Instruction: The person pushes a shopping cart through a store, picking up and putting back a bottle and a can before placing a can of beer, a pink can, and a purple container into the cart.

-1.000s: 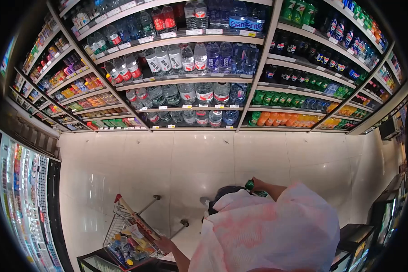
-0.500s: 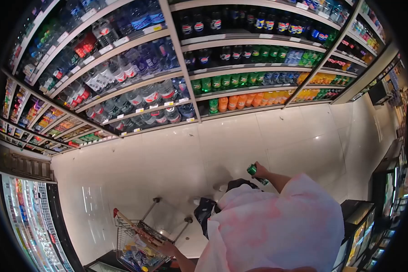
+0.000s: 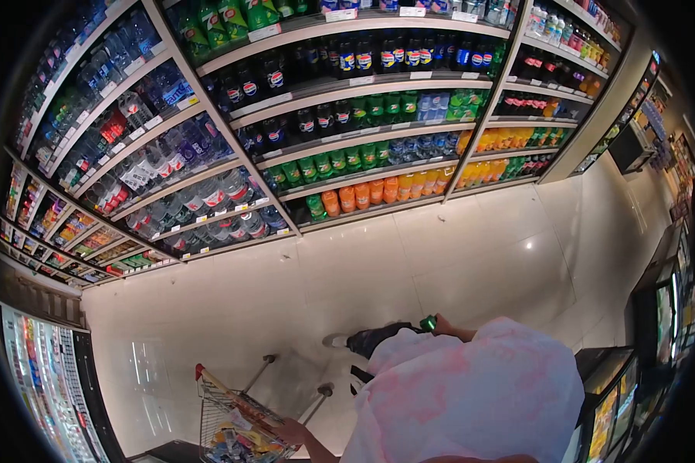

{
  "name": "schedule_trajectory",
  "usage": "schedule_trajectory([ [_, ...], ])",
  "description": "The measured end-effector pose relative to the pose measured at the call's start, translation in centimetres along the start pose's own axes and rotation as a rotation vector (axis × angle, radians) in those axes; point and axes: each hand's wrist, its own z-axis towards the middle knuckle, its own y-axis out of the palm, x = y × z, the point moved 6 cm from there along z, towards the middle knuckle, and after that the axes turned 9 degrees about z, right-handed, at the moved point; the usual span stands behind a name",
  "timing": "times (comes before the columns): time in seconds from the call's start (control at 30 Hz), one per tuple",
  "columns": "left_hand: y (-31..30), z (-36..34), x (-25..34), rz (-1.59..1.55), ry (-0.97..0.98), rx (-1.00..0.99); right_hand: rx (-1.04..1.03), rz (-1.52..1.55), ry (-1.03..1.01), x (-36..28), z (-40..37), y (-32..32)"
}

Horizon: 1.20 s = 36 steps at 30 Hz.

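Green bottle in the right hand, left hand on the cart.
The green bottle (image 3: pixel 428 323) lies right of the cart (image 3: pixel 211 420), its near end inside the closed right hand (image 3: pixel 445 325), its far end jutting out leftward; its label cannot be read. The left hand (image 3: pixel 289 432) is clamped on the cart's handle. Beyond the cart, across the floor (image 3: pixel 347 278), the shelf (image 3: pixel 220 116) bears dark bottles (image 3: pixel 364 58) with Pepsi logos and soda bottles (image 3: pixel 233 15) marked "7".
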Motion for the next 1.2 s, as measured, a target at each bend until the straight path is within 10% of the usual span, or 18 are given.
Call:
schedule_trajectory([
  [0.27,0.6,-13.8,-2.8,-0.027,0.171,0.144,-0.102,0.045,0.095,5.3,-6.8,-16.2],
  [0.5,-3.7,-27.3,-3.4,-0.064,0.001,-0.334,0.059,0.02,0.104,17.7,-4.1,-27.9],
  [1.1,-10.3,-62.5,5.6,0.211,0.063,-0.134,0.064,0.004,0.016,32.4,1.5,-63.2],
  [1.2,-14.3,-69.5,7.0,-0.155,-0.043,-0.145,0.038,-0.012,0.033,36.2,0.3,-65.5],
])
